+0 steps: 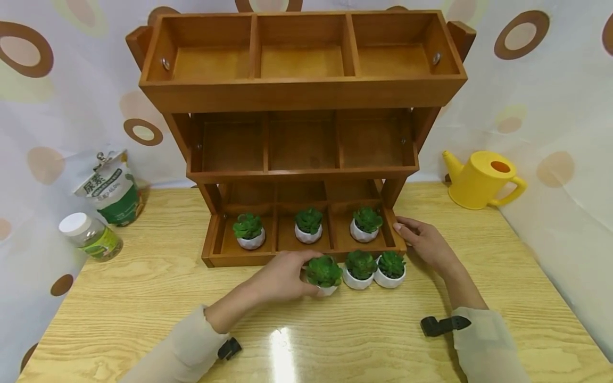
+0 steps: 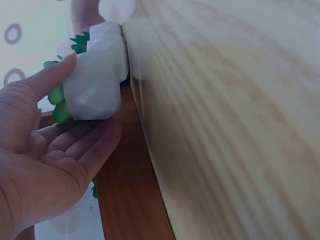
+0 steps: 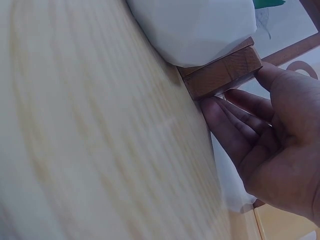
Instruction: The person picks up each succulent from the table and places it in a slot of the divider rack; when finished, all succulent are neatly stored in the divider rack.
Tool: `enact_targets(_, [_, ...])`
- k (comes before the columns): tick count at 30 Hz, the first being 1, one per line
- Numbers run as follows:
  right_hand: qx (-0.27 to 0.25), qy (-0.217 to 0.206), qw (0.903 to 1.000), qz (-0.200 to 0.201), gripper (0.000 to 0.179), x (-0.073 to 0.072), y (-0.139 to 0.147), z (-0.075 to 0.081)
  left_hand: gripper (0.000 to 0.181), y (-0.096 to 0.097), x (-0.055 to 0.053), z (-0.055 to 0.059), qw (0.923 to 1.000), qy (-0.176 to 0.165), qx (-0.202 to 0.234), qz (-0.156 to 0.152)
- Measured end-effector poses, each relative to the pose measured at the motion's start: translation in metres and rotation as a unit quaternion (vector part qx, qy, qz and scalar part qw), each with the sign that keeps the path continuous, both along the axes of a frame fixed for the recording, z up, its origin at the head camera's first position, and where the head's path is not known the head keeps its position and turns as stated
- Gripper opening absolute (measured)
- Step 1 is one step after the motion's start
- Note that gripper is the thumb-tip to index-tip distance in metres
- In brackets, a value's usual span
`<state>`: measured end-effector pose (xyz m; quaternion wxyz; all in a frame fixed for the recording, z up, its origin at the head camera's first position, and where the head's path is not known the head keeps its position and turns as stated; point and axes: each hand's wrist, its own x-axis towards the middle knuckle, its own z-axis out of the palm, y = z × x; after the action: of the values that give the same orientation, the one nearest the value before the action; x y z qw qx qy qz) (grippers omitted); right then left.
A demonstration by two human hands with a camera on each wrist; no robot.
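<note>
My left hand (image 1: 286, 274) holds the leftmost of three small potted succulents in front of the wooden shelf (image 1: 301, 97). In the left wrist view, the thumb lies on one side of its white faceted pot (image 2: 92, 87) and the fingers on the other. Two more potted succulents (image 1: 359, 270) (image 1: 390, 270) stand close beside it, to the right. My right hand (image 1: 426, 243) grips the right end of the shelf's bottom tier. In the right wrist view, its thumb and fingers bracket the wooden end piece (image 3: 225, 72).
Three potted succulents (image 1: 251, 239) sit one per compartment in the bottom tier. At the left stand a green and white pouch (image 1: 115, 194) and a white-lidded jar (image 1: 91, 236). A yellow watering can (image 1: 479, 181) stands at the right, on the wood-grain table (image 1: 335, 340).
</note>
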<state>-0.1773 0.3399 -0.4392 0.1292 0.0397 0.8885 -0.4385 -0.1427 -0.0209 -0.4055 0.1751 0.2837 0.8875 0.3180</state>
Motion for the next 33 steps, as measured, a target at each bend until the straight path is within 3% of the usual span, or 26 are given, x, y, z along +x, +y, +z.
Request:
enact_targets(10, [0.005,0.012,0.9999,0.003,0.079,0.0,0.0,0.001,0.074,-0.012,-0.001,0.014,0.9992,0.006,0.03,0.027])
enact_targets(22, [-0.011,-0.006,0.9999,-0.005,0.081,0.001,-0.001,0.0,0.079,-0.027,0.003,0.043,0.9941,0.025,0.042,0.097])
enact_targets(33, [-0.022,0.001,0.9997,-0.005,0.08,0.0,-0.001,-0.002,0.078,-0.053,0.001,0.073,0.9873,0.08,0.078,0.113])
